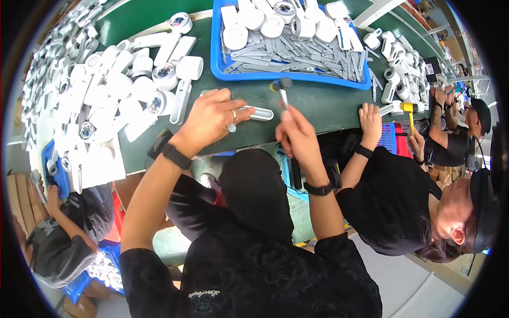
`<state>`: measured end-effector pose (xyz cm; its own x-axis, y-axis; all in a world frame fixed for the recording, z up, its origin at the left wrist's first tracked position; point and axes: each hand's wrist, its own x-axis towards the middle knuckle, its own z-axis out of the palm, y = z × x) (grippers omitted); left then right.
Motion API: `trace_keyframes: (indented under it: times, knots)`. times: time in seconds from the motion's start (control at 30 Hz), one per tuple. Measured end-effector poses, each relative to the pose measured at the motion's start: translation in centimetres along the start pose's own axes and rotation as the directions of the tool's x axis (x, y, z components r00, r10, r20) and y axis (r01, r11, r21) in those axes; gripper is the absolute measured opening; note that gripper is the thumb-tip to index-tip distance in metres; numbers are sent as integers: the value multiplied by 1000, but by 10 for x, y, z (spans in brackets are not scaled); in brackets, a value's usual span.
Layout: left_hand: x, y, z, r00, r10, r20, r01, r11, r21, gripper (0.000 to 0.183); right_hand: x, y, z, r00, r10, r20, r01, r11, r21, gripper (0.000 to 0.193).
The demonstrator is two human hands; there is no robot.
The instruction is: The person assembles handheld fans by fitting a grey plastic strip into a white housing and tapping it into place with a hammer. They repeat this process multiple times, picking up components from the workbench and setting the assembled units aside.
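My left hand (212, 119) is closed over a white handle-shaped part (261, 114) lying on the green table, pinning it down. The part's rounded end, with a grey strip set into it, sticks out past my fingers, while the rest is hidden under the hand. My right hand (298, 130) is wrapped around a small hammer (283, 98), held upright to the right of the part. The hammer has a dark round head and a shiny shaft. A yellowish patch beside its head is blurred.
Beyond my hands a blue tray (291, 76) holds many grey strips (297, 55) and white handheld fans (273, 25). Heaped white fans (119, 85) cover the left side. On the right, a co-worker's hand (370, 124) rests by a white fan, near a yellow mallet (407, 107).
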<state>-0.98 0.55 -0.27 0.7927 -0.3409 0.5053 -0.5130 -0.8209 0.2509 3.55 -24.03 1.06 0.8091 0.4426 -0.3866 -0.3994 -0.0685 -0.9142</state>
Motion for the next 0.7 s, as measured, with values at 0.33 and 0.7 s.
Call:
trace_keyframes:
  times: [0.33, 0.7]
  knots:
    - [8, 1, -2, 999, 45, -17, -46, 999, -10, 30, -63, -2, -10, 995, -92, 37, 93, 995, -24, 46]
    - [9, 4, -3, 1000, 18, -4, -18, 1000, -7, 26, -62, 1, -1, 997, -42, 72, 55, 981, -189, 46]
